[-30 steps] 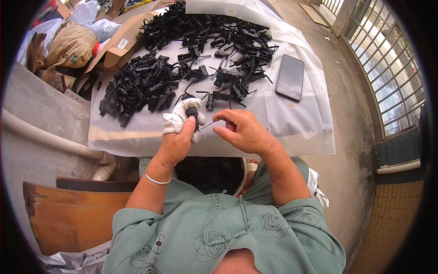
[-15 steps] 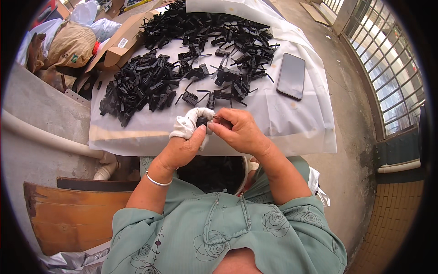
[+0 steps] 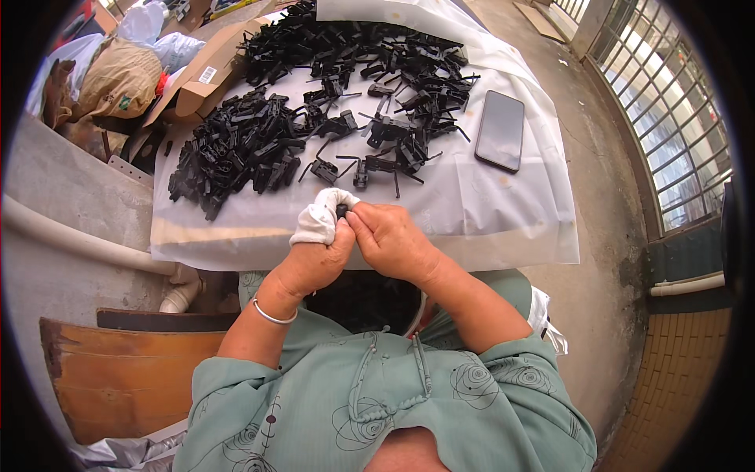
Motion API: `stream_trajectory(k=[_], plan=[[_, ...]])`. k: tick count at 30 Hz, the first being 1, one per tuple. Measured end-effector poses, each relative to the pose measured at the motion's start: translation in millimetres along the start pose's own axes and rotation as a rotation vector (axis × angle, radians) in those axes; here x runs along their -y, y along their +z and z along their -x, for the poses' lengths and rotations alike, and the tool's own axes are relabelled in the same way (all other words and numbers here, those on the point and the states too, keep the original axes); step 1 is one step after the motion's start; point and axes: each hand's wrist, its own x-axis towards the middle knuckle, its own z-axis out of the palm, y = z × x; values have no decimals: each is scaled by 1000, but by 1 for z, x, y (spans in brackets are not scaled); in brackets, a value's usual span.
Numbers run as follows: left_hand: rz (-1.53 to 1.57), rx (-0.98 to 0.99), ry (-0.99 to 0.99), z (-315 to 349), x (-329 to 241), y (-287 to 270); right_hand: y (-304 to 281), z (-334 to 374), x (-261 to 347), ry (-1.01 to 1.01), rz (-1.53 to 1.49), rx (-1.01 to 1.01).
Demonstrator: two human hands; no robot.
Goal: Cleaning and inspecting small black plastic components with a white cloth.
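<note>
My left hand (image 3: 321,245), its fingers covered by a white cloth glove (image 3: 316,223) and its thumb bare, is closed on a small black plastic part (image 3: 342,211). Most of that part is hidden by the fingers. Pressed against it from the right is my right hand (image 3: 391,242), bare, with its fingers curled and thumb beside the left thumb. Whatever the right fingers pinch cannot be made out. Just beyond the hands lie several black plastic parts with thin rods (image 3: 360,171). A dense heap of black parts (image 3: 244,141) rests to the left, and more spread toward the back.
White sheeting (image 3: 503,228) covers the table, with a dark phone (image 3: 500,131) at its right. An open cardboard box (image 3: 206,82) and bags (image 3: 126,79) stand at the far left. Below the table edge, a round tub (image 3: 370,303) with dark contents sits between my legs.
My right hand has moved left and closed in against the left hand, turning its knuckles upward. Less of the black part shows now. The heaps and phone stay in place.
</note>
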Motion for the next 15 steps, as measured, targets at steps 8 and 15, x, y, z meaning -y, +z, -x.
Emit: stream_trajectory(k=[8, 15], plan=[[509, 78, -367, -1, -13, -9, -17, -3, 7, 81, -83, 88], [1003, 75, -386, -4, -11, -19, -41, -1, -16, 225, 825, -126]])
